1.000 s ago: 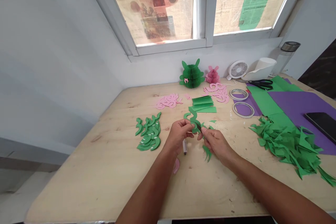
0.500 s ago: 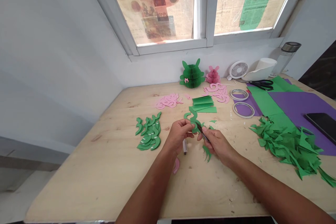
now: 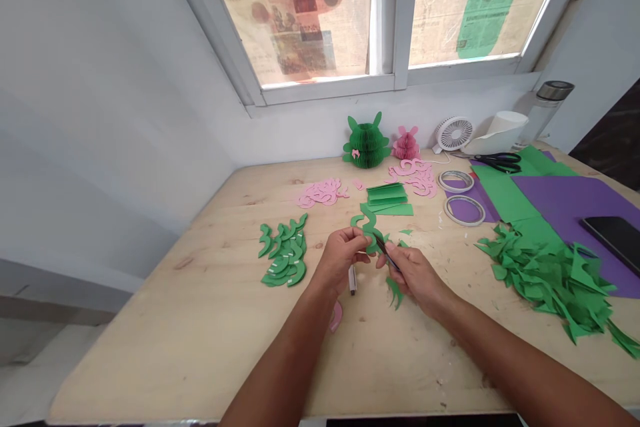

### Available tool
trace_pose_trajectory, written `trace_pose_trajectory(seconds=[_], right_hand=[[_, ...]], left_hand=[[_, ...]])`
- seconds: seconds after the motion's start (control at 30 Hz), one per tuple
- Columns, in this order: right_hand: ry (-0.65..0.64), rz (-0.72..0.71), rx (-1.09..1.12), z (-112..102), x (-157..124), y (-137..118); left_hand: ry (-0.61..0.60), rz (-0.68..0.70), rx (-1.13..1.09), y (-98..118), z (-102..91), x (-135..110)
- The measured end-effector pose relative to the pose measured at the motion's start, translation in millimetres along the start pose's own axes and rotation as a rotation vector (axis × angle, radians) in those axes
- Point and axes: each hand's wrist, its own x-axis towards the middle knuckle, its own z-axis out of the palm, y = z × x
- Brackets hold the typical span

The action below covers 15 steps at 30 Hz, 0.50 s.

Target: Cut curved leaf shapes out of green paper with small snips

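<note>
My left hand [image 3: 341, 256] pinches a curly green paper cutout [image 3: 365, 223] and holds it just above the wooden table [image 3: 200, 340]. My right hand [image 3: 413, 271] is closed around a thin dark tool [image 3: 386, 251] whose tip touches the cutout's lower edge. Under my hands lie a white pen [image 3: 352, 279], a small green paper scrap [image 3: 395, 292] and a pink paper piece [image 3: 335, 315], partly hidden by my left forearm.
A row of green cutouts [image 3: 283, 252] lies to the left. Pink cutouts [image 3: 321, 192], folded green strips [image 3: 386, 197], tape rolls [image 3: 463, 209], a heap of green scraps [image 3: 550, 273], purple paper [image 3: 575, 203], a phone [image 3: 617, 233], scissors [image 3: 497, 161], a fan [image 3: 453, 133] and paper figures [image 3: 366, 141] lie beyond.
Almost nothing differs. My right hand has shifted slightly along the cutout's edge with the tool; the left hand holds the cutout steady.
</note>
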Motion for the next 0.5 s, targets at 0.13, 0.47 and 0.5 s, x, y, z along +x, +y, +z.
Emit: trace_pose_trajectory(seconds=[0.13, 0.47, 0.5], right_hand=[[-0.005, 0.004, 0.008, 0.1, -0.6, -0.1], [0.028, 0.013, -0.033, 3.0, -1.5, -5.2], [0.029, 0.01, -0.037, 3.1, -1.7, -5.3]], left_hand=[[0.006, 0.001, 0.005, 0.3, 0.4, -0.2], [0.001, -0.002, 0.0, -0.1, 0.4, -0.3], [-0.002, 0.0, -0.001, -0.1, 0.4, -0.2]])
